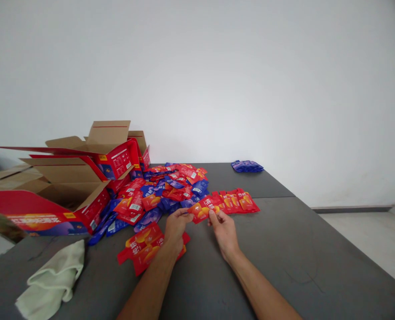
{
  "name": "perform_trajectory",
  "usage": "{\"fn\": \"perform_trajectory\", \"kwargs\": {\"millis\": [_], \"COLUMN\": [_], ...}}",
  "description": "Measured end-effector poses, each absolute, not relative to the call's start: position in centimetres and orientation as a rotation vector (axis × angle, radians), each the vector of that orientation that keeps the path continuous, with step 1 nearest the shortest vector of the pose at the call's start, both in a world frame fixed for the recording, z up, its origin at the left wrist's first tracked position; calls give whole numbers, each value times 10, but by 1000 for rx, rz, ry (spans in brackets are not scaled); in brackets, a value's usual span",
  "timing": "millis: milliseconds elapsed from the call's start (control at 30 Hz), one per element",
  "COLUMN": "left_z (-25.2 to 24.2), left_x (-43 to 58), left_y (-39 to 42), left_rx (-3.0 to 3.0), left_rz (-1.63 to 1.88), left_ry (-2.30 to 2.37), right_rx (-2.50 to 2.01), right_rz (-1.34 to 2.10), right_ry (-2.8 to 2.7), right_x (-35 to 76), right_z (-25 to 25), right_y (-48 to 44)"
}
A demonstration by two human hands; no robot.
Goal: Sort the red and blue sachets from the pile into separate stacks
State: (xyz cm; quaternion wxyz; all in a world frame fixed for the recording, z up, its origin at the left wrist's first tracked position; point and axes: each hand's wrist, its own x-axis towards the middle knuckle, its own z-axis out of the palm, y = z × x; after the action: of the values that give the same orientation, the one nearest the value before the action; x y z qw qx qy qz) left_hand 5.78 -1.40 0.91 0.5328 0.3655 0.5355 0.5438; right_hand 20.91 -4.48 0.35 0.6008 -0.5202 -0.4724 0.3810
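My left hand (176, 224) and my right hand (224, 229) both pinch one red sachet (202, 210) by its two ends, just above the dark grey table (284, 249). Directly behind it lies a row of red sachets (235, 201), overlapping side by side. A loose heap of red and blue sachets (166, 189) spreads to the left of my hands. A small stack of red sachets (144, 246) lies under my left forearm.
Opened red cardboard boxes (67, 186) stand at the left of the table. A pale green cloth (52, 280) lies at the near left. A small pile of blue sachets (247, 166) rests at the far edge by the white wall. The floor shows at right.
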Motion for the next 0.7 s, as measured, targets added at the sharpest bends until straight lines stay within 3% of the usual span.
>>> {"fn": "perform_trajectory", "kwargs": {"millis": [267,500,700], "left_z": [13,6,2], "left_x": [74,67,63], "left_y": [-24,-18,-14], "left_rx": [691,1263,1321], "left_rz": [1191,1172,1168], "left_ry": [1133,1221,1182], "right_rx": [-1133,-1216,-1141], "right_rz": [998,949,1002], "right_ry": [-1248,-1266,-1297], "right_x": [197,207,199], "right_z": [1,-9,-9], "right_y": [-47,-39,-43]}}
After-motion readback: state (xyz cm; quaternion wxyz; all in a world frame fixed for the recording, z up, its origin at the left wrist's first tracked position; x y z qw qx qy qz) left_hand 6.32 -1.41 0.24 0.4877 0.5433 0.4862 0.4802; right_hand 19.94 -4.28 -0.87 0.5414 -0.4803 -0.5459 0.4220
